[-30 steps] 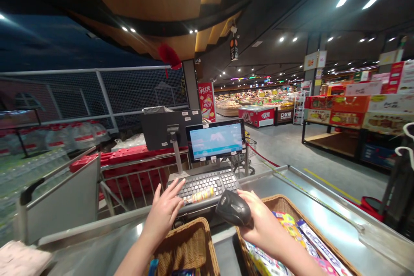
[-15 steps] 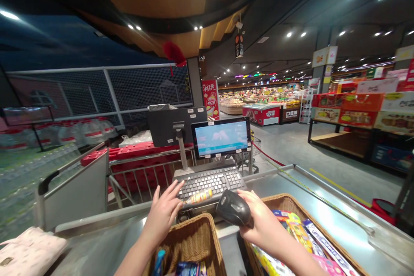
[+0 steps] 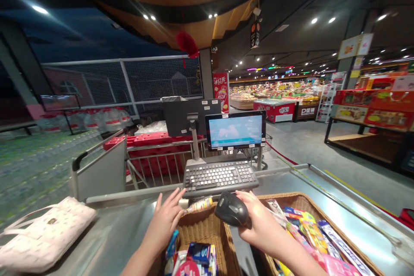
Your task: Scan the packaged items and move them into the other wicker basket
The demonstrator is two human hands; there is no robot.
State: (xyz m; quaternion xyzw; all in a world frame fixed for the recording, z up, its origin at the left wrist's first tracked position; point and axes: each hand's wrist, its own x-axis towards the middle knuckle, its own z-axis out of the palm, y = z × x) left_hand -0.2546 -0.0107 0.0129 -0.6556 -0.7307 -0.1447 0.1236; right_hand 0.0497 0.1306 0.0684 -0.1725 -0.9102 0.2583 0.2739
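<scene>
I stand at a steel checkout counter. My left hand pinches one end of a small yellow-and-orange tube of sweets and holds it out over the left wicker basket. My right hand is wrapped round a black barcode scanner, whose head points left at the tube. Just beyond both hands sits the grey till keyboard, with the lit screen above it.
A right wicker basket holds several colourful packets; the left basket holds a few packets too. A pale handbag lies on the counter's left. A metal gate and railing stand behind; shop aisles and displays stretch to the right.
The view has tipped down and left, bringing the handbag and basket contents into sight. Both hands have stayed together, tube facing scanner, now in front of the keyboard rather than over it.
</scene>
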